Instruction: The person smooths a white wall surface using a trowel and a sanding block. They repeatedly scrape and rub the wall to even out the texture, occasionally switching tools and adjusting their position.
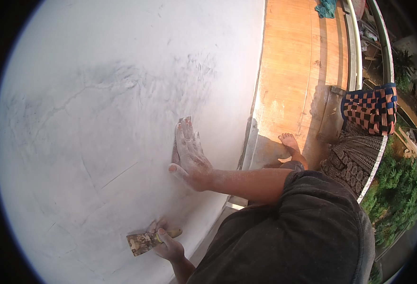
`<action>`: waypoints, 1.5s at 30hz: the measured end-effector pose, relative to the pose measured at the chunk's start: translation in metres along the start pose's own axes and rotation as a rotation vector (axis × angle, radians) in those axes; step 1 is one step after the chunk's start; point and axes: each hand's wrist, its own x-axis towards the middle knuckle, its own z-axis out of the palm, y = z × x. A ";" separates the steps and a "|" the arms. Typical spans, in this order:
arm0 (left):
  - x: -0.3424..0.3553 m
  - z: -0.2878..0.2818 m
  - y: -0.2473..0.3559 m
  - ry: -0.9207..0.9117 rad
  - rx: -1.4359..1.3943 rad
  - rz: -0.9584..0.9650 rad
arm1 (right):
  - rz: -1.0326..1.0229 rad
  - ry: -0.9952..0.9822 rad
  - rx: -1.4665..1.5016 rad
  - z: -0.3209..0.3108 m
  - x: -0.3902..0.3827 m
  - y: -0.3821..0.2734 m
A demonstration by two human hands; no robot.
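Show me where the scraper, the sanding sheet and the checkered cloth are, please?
Putty scraper (142,242): head view, on its crusted blade.
Sanding sheet (185,119): head view, on the edge showing above the fingertips.
Checkered cloth (370,108): head view, on its middle, draped over the railing.

White plastered wall fills my left, smudged grey with thin cracks. Right of it an orange wooden floor in warm sunlight. Checkered cloth and dark patterned cloth hang on a railing. Green plants beyond.
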 end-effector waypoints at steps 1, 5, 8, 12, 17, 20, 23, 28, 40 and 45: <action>0.001 0.000 0.000 -0.030 0.007 0.017 | 0.016 0.044 -0.020 -0.014 0.020 0.004; 0.001 -0.001 -0.001 -0.038 -0.081 -0.039 | 0.252 0.446 0.266 -0.066 0.114 0.037; 0.002 0.000 -0.001 -0.040 0.055 0.065 | 0.049 0.233 0.029 -0.010 0.037 0.014; 0.001 0.001 0.001 -0.004 0.006 -0.006 | -0.025 0.012 0.054 -0.007 0.009 0.003; 0.002 0.004 0.003 -0.014 -0.035 0.067 | 0.182 0.453 0.330 -0.058 0.115 0.035; 0.002 0.005 0.005 0.004 -0.055 0.020 | -0.016 0.228 0.069 -0.011 0.044 0.011; 0.002 0.004 0.007 0.005 0.000 0.032 | -0.122 0.031 -0.007 -0.002 0.013 -0.005; 0.003 0.001 0.007 -0.061 -0.035 0.054 | 0.193 0.462 0.364 -0.074 0.120 -0.002; 0.005 0.000 0.014 -0.097 -0.018 -0.014 | -0.107 0.325 0.196 -0.052 0.088 -0.046; 0.004 0.001 0.014 -0.026 -0.015 0.032 | -0.420 -0.122 -0.222 0.016 -0.015 -0.047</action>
